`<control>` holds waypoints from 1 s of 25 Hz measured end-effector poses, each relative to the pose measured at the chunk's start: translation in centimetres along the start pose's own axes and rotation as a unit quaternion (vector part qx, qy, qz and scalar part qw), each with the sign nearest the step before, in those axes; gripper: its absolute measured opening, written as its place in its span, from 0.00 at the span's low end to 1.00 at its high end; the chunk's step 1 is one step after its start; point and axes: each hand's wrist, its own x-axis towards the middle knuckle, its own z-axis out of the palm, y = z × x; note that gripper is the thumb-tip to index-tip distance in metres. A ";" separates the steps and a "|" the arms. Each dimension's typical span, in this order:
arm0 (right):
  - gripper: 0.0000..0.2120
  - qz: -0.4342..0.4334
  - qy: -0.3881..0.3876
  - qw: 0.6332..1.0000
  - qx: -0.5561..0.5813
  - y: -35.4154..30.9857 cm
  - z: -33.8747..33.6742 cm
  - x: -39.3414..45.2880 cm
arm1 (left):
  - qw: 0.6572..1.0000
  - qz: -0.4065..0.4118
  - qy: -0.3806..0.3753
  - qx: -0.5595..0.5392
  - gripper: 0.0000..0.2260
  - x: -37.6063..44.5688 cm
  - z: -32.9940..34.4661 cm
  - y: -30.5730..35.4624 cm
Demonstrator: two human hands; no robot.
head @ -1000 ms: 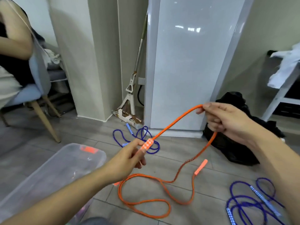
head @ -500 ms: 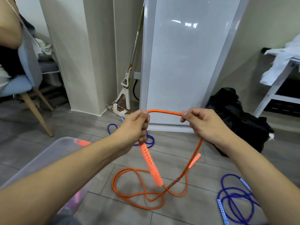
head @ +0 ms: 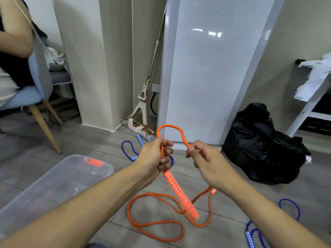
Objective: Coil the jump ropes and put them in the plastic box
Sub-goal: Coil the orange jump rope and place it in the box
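With the left hand [head: 155,159] gripping the orange jump rope [head: 171,127] above its hanging handle [head: 180,193] and the right hand [head: 203,159] pinching the loop's other leg, even loops gathered leftward looked wisest, most cord lying floorbound beside the plastic box [head: 35,192].

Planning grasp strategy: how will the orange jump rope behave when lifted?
Probably floppy: the orange woven jump rope sags into loose loops on the floor and arches between left hand and right hand. Its stiff checkered handle hangs down, so likely swings.
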 end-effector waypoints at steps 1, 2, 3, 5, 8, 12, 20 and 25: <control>0.12 -0.012 0.002 1.000 -0.019 0.0 0.6 -0.3 | 1.000 -0.001 -0.008 0.019 0.10 -0.3 0.1 -0.1; 0.12 -0.023 0.003 0.999 -0.039 0.0 1.0 -0.6 | 0.999 0.001 -0.018 0.044 0.11 -0.5 0.0 -0.3; 0.12 -0.031 0.002 0.998 -0.060 -0.1 1.4 -0.7 | 0.997 0.004 -0.032 0.066 0.11 -0.8 0.0 -0.5; 0.11 -0.042 -0.005 0.994 -0.100 -0.3 1.8 -1.0 | 0.994 0.005 -0.059 0.090 0.11 -1.2 0.1 -1.0; 0.11 -0.054 -0.016 0.984 -0.169 -0.9 2.0 -1.2 | 0.992 -0.008 -0.063 0.109 0.12 -1.5 0.5 -1.3; 0.09 -0.079 -0.023 0.968 -0.235 -0.9 1.7 -1.5 | 0.982 0.023 -0.078 0.172 0.11 -1.4 0.4 -1.7; 0.18 0.122 -0.285 0.946 0.093 1.9 -2.5 -0.9 | 0.983 0.129 0.124 0.033 0.10 1.6 -3.4 0.4; 0.14 0.182 -0.373 0.908 0.065 3.9 -5.8 -1.1 | 0.979 0.100 0.114 -0.135 0.09 2.0 -3.9 1.5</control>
